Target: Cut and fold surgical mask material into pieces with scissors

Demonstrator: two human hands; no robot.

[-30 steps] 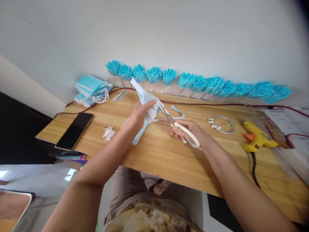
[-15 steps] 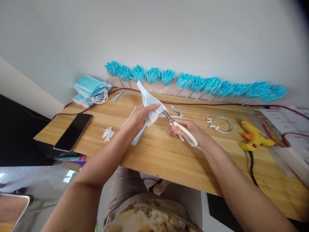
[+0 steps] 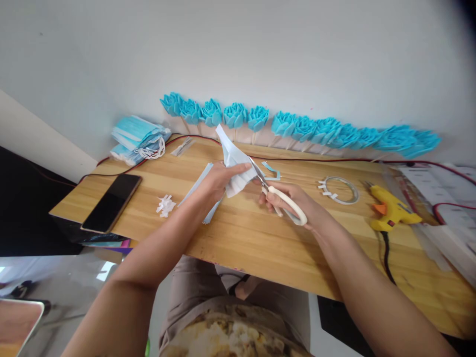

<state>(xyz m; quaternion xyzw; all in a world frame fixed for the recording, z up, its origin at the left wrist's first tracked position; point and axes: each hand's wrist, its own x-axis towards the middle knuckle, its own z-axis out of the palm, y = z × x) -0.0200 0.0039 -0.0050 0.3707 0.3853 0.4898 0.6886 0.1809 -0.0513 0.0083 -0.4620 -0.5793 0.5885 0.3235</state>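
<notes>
Left hand: the left hand point(image 3: 220, 177) is clamped on a pale blue, thin, crumpled fabric sheet point(image 3: 235, 156), thumb flat on top.
Right hand: the right hand point(image 3: 296, 196) is closed round the handle of metal scissors with cream loop grips point(image 3: 279, 194).
Sheet: held above the table, just left of the scissors, one corner pointing up and away. Blades at its right edge; can't tell how far they're parted.
Narrow pale blue fabric strips point(image 3: 212, 212): on the light wood table point(image 3: 241, 243), left of the scissors, partly under the left forearm.
Bent thin blue strip point(image 3: 274, 178): just beyond the scissors.
White scraps point(image 3: 165, 206): small pile, left of the scissors.
White ring with tape-like tabs point(image 3: 356, 196): right of the scissors.
Yellow glue gun with orange trigger point(image 3: 392, 208): further right of the scissors; mark on body too small to read.
Black slab phone point(image 3: 111, 203): far left of the scissors, screen dark.
Blue pleated masks with white loops point(image 3: 134, 131): stacked, left of and beyond the scissors.
Bright blue flowers on thin sticks point(image 3: 257, 118): row along the wall, beyond the scissors.
</notes>
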